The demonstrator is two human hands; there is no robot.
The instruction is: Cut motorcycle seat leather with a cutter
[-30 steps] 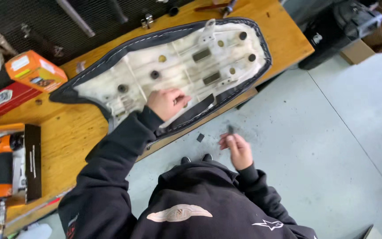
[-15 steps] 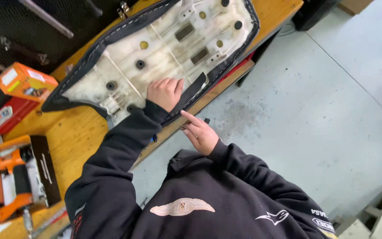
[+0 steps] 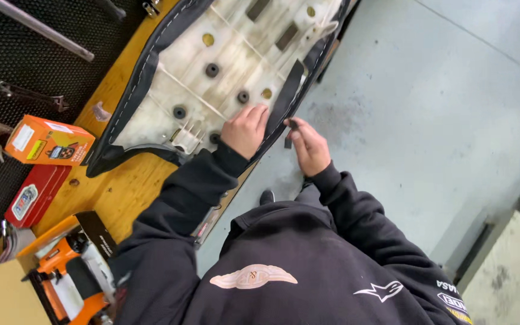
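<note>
Your left hand (image 3: 245, 129) presses flat and unclenched on the upturned seat base (image 3: 224, 66), a stiff, bulky shell on the workbench (image 3: 127, 192). Your right hand (image 3: 309, 146) pinches the soft, pliable black cover edge (image 3: 288, 96) beside it; grip that flap near the rim.

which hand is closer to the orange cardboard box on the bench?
Left. The left hand rests on the upturned white seat pan, nearer the orange cardboard box; the right hand is farther, off the bench edge.
</note>
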